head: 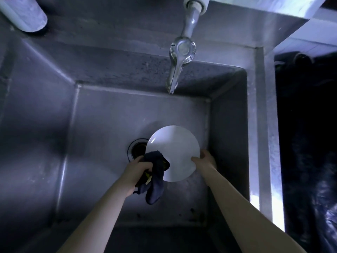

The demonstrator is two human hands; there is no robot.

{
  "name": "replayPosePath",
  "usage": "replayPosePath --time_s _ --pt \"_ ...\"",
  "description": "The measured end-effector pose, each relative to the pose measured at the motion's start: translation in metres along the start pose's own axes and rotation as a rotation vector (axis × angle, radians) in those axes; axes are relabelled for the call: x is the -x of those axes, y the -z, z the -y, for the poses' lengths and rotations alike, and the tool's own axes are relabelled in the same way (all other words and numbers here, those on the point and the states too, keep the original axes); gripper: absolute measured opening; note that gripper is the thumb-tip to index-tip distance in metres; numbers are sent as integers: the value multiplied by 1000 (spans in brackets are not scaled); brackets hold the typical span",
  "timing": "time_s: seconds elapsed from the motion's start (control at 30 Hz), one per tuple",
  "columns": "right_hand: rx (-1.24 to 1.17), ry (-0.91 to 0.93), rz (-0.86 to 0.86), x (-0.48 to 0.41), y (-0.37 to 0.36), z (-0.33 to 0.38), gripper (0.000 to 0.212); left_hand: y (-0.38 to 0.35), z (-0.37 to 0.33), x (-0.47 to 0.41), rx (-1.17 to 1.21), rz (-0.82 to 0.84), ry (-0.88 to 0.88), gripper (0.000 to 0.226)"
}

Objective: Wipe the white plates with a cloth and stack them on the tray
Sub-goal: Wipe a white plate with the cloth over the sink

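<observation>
Left hand (138, 168) clenched round bunched dark blue cloth (155, 179), which touches the near-left rim of the round white plate (173, 148); plate face lies just right and beyond, its near-right edge pinched by right hand (205, 158), above grey steel sink basin (109, 125).

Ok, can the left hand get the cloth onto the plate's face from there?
Probably yes. The left hand grips the dark cloth at the lower left rim of the white plate, the cloth overlaps it, and nothing else covers the plate's face. The right hand holds only the right rim.
</observation>
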State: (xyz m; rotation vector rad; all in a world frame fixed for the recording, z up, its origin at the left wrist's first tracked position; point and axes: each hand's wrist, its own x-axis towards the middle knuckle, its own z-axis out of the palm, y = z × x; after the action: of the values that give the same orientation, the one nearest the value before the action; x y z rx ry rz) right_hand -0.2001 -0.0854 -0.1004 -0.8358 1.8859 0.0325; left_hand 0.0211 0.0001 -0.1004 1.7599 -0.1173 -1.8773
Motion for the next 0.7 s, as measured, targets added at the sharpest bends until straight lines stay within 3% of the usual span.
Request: replayPosePath --time_s 0.33,0.53,0.7 --pt "-180 30 -30 5 1 -2 42 2 -14 20 -163 62 -68 32" --pt "-308 140 98 36 9 16 44 15 -15 44 -125 132 -74 29" --pt "-469 206 165 75 29 28 38 20 -21 78 -157 92 -73 16"
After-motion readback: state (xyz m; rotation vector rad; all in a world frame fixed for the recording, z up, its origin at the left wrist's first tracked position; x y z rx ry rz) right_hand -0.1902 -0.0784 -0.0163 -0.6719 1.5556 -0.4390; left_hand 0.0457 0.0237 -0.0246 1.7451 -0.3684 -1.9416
